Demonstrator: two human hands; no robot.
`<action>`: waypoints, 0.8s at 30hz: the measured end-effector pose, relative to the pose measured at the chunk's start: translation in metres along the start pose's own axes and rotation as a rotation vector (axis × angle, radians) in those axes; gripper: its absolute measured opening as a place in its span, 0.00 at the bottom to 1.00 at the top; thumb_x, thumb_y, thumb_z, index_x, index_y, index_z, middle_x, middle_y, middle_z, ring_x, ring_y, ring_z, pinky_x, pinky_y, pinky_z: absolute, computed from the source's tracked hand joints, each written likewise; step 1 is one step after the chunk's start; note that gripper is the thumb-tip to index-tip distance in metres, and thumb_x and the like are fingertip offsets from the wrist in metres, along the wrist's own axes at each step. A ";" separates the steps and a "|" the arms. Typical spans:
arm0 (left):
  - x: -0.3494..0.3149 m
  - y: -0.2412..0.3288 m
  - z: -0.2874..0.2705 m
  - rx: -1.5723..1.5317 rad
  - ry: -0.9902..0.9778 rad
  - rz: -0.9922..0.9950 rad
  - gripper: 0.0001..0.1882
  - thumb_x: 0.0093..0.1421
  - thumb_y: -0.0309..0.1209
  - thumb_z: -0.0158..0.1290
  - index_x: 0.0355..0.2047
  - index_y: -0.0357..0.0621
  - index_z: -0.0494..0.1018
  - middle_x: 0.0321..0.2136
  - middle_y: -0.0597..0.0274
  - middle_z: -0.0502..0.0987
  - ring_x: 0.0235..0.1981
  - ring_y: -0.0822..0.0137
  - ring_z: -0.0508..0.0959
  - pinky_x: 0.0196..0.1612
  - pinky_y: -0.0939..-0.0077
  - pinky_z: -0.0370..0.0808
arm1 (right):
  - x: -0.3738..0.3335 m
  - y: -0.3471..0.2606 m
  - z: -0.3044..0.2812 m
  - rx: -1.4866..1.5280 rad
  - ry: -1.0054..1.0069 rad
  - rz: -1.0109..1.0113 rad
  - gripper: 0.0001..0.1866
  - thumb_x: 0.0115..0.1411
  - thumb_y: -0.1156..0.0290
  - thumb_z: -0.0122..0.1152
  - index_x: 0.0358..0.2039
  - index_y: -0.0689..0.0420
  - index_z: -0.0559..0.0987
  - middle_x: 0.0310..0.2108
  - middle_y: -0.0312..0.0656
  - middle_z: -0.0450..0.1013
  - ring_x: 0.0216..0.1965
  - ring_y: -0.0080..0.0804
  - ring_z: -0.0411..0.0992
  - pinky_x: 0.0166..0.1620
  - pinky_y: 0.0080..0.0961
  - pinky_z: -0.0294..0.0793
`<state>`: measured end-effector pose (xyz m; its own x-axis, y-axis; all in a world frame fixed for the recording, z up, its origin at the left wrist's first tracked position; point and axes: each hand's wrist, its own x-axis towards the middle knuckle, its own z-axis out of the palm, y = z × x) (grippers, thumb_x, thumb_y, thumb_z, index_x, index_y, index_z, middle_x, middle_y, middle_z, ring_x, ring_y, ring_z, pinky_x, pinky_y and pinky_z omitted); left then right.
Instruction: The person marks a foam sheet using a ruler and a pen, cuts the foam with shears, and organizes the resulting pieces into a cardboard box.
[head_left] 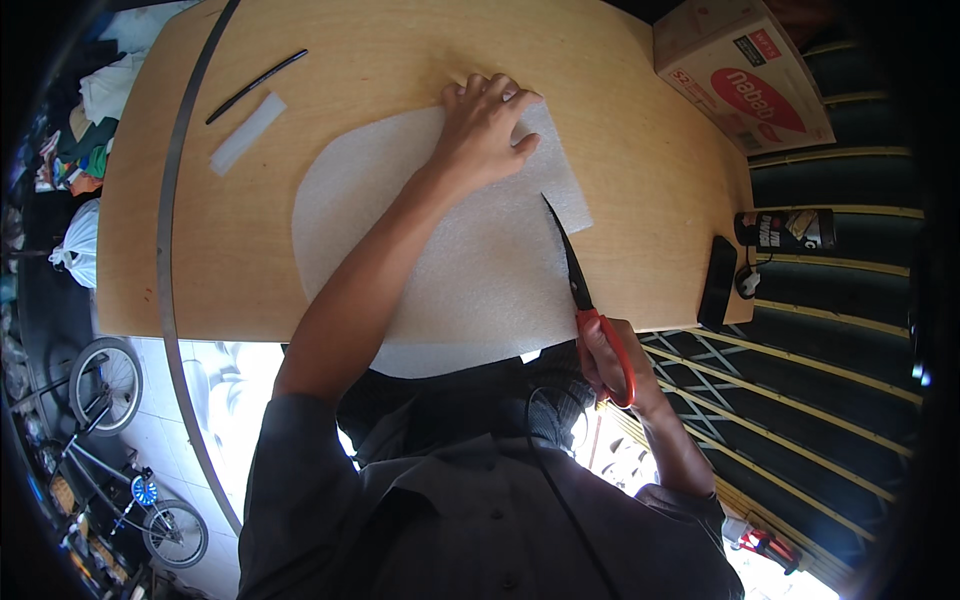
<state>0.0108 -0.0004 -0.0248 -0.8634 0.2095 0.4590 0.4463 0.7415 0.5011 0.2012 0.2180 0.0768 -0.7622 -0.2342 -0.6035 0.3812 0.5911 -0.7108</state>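
Observation:
A whitish foam sheet with a rounded left side lies on the wooden table and hangs a little over its near edge. My left hand rests on the far part of the sheet, fingers bent and spread, fingertips near the far edge. In my right hand are scissors with black blades and red handles. The blades point away from me along the sheet's right side, their tip short of my left hand. To the right of the tip, a flap of the sheet juts out.
A black pen and a small white strip lie at the far left of the table. A cardboard box occupies the far right corner. A black can and a black rectangular object are at the right edge.

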 end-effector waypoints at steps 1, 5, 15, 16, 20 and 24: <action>0.000 -0.001 0.001 0.001 0.002 0.001 0.23 0.55 0.38 0.63 0.52 0.54 0.75 0.48 0.64 0.74 0.52 0.60 0.69 0.57 0.55 0.57 | -0.001 0.002 -0.001 0.035 -0.023 -0.034 0.39 0.68 0.35 0.34 0.17 0.59 0.69 0.08 0.35 0.62 0.09 0.23 0.62 0.15 0.19 0.61; -0.001 -0.002 0.001 0.009 0.015 0.012 0.23 0.55 0.38 0.63 0.52 0.54 0.75 0.48 0.64 0.74 0.52 0.60 0.69 0.57 0.55 0.57 | 0.003 0.004 -0.002 0.138 -0.147 -0.124 0.40 0.68 0.34 0.29 0.23 0.60 0.71 0.11 0.36 0.64 0.10 0.23 0.63 0.15 0.20 0.60; -0.002 -0.002 0.001 0.000 0.006 0.006 0.23 0.55 0.37 0.62 0.52 0.54 0.75 0.48 0.64 0.74 0.52 0.60 0.69 0.57 0.56 0.57 | 0.001 0.003 -0.002 0.115 -0.177 -0.032 0.44 0.62 0.27 0.34 0.35 0.65 0.71 0.22 0.48 0.75 0.17 0.29 0.75 0.20 0.18 0.73; -0.001 -0.002 0.001 0.000 0.005 0.007 0.23 0.55 0.37 0.62 0.52 0.54 0.75 0.48 0.64 0.74 0.52 0.60 0.69 0.57 0.56 0.57 | 0.001 0.004 -0.005 0.099 -0.191 -0.027 0.45 0.61 0.27 0.34 0.37 0.65 0.70 0.25 0.51 0.77 0.19 0.31 0.77 0.19 0.19 0.73; -0.001 -0.002 0.000 0.006 0.006 0.010 0.23 0.55 0.37 0.62 0.52 0.54 0.75 0.48 0.64 0.74 0.51 0.60 0.70 0.56 0.56 0.57 | -0.003 0.009 -0.015 0.140 -0.259 -0.041 0.45 0.60 0.26 0.36 0.42 0.64 0.68 0.32 0.57 0.78 0.21 0.35 0.79 0.20 0.21 0.75; -0.001 -0.002 0.001 0.006 0.014 0.008 0.22 0.55 0.37 0.62 0.52 0.54 0.75 0.47 0.64 0.75 0.51 0.61 0.70 0.56 0.56 0.57 | -0.001 0.011 -0.020 0.156 -0.295 -0.114 0.44 0.60 0.25 0.31 0.36 0.62 0.69 0.21 0.41 0.66 0.27 0.32 0.78 0.22 0.20 0.74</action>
<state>0.0102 -0.0017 -0.0271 -0.8564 0.2065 0.4732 0.4516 0.7439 0.4926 0.1956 0.2401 0.0768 -0.6292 -0.5186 -0.5790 0.3950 0.4282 -0.8128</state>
